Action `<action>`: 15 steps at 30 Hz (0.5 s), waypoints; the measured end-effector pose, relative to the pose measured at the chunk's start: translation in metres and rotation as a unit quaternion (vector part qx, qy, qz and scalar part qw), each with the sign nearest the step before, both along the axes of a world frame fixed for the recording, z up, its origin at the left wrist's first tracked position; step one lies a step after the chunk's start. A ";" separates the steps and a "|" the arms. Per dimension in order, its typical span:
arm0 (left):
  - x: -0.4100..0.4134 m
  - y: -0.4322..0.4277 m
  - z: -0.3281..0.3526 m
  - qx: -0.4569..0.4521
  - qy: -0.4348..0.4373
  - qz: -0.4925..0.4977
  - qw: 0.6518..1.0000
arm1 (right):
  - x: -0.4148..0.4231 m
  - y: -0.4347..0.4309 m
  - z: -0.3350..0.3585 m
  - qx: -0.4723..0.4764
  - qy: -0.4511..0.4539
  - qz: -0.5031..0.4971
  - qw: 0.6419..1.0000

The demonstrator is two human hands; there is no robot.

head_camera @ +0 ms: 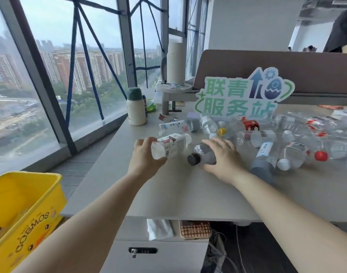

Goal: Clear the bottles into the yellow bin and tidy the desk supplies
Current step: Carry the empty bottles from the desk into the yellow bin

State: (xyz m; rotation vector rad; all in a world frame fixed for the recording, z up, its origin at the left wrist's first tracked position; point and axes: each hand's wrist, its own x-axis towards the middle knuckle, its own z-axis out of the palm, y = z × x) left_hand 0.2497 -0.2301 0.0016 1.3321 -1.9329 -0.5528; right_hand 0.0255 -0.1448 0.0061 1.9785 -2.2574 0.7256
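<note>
From the head camera, both arms reach forward over the grey desk [188, 194]. The left hand [144, 154] has its fingers curled round the base end of a clear bottle with a white printed label [172, 145], which points away and to the right. Whether that bottle is lifted clear of the desk cannot be told. The right hand [223, 156] lies over a clear bottle with a black cap [203, 153], fingers wrapped on its body, with the cap pointing back toward the person. That bottle seems to rest on the desk.

Behind and to the right lies a heap of empty plastic bottles [291, 138] with red, white and yellow caps, in front of a green and white sign [241, 95]. A cream flask with a green lid [136, 109] stands upright near the window side.

The yellow bin [33, 175] sits well to the left, lower than the desk's edge, with some things already inside.

The step in hand looks like taking the two nearest bottles to that bin. To do it well, hold each round its body without crushing it. Swing them left past the desk corner and let go only once they are above the bin's mouth. Lift the right-hand bottle straight up first, so the heap beside it is not set rolling.
</note>
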 end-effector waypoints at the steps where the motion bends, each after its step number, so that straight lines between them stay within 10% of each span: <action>1: 0.013 0.010 0.004 -0.012 0.006 0.002 1.000 | 0.009 0.006 0.006 -0.021 -0.010 0.011 1.000; 15: 0.254 0.160 0.061 -0.138 0.041 0.175 0.974 | 0.232 0.053 0.066 -0.150 -0.193 0.225 0.943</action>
